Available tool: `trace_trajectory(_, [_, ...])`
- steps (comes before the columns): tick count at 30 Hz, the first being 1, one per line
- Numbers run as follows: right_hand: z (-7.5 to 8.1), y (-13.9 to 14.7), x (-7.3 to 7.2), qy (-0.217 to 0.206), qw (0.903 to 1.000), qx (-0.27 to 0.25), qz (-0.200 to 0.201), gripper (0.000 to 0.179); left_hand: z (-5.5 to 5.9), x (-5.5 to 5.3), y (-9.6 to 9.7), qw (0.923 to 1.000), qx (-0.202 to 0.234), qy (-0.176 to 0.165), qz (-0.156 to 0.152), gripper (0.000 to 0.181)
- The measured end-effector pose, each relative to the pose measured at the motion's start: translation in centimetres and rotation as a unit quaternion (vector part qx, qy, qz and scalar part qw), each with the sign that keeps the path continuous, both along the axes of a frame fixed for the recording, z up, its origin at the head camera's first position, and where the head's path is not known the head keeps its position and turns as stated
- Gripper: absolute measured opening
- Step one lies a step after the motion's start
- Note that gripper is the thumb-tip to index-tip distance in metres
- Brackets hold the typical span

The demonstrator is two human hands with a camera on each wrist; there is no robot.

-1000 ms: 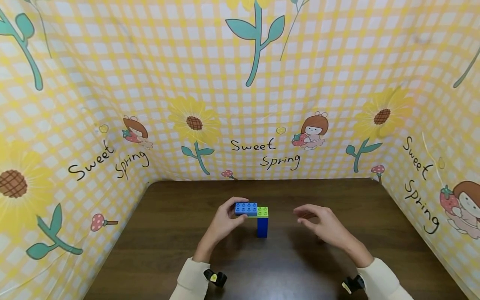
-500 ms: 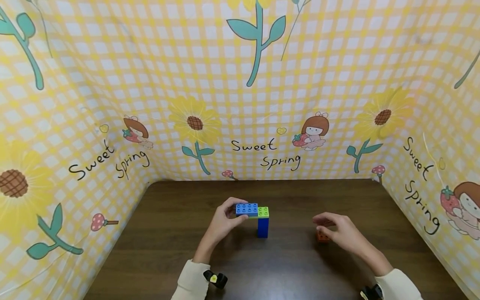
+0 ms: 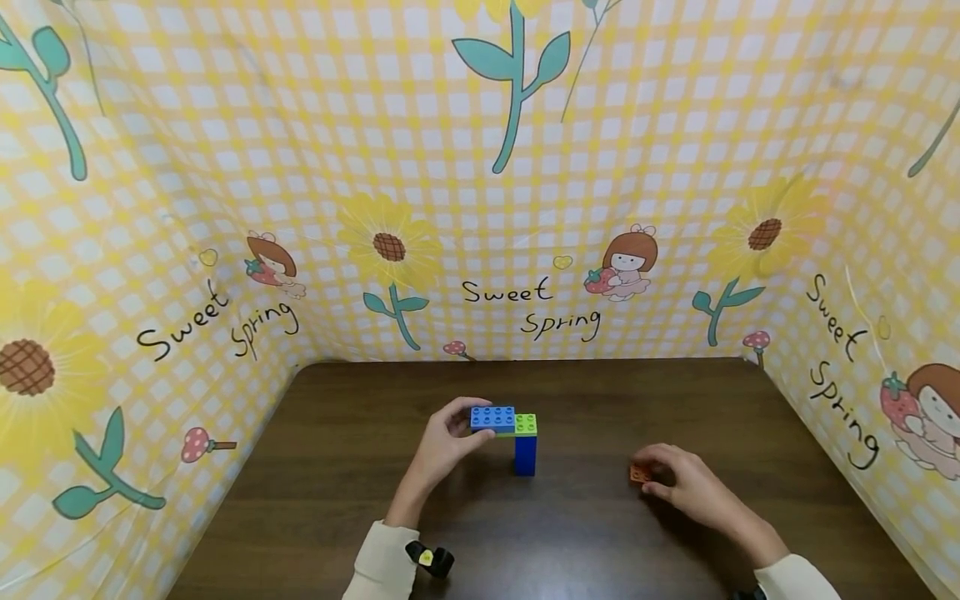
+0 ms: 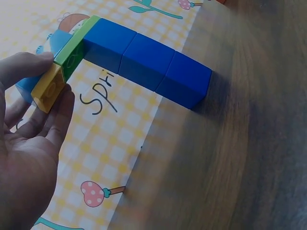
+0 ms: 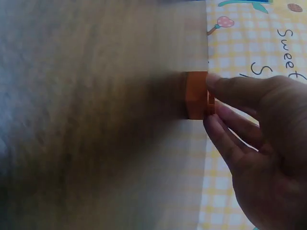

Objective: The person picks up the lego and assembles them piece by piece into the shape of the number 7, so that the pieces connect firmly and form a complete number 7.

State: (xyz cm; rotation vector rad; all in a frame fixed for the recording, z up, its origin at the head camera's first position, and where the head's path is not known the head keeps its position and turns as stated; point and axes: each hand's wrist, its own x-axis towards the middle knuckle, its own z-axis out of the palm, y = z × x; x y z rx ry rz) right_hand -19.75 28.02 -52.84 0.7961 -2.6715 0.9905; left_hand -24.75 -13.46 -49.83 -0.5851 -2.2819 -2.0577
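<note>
Near the table's middle a column of dark blue toy bricks (image 3: pixel 525 456) stands upright. Across its top lies a light green brick (image 3: pixel 527 422) that juts out to the left. A lighter blue brick (image 3: pixel 492 418) sits on the green one's left part, and the left wrist view shows a yellow brick (image 4: pixel 49 88) under the overhang. My left hand (image 3: pixel 438 442) grips this overhanging end, thumb on the near side. To the right, my right hand (image 3: pixel 701 492) pinches an orange brick (image 5: pixel 196 96) at its top between thumb and fingers. The orange brick appears to rest on the table.
The brown wooden table (image 3: pixel 360 500) reaches back to a yellow checked cloth (image 3: pixel 480 208) with printed flowers, which hangs at the back and both sides. Bare tabletop lies between the column and the orange brick.
My right hand has moved right and down from beside the column to the orange brick, and its fingers have closed on it. The left hand and the column stay put.
</note>
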Motion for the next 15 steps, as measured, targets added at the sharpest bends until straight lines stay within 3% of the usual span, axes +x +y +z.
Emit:
trace_trajectory(6, [-0.99,-0.12,-0.01,0.002,1.0,-0.001,-0.005,0.031,-0.08,0.04,0.1,1.0,0.007,-0.004,0.004,0.039])
trace_trajectory(15, [-0.91,-0.17,-0.12,-0.026,0.9996,0.009,-0.009,0.026,-0.14,0.15,-0.08,0.9996,-0.003,-0.015,0.024,0.038])
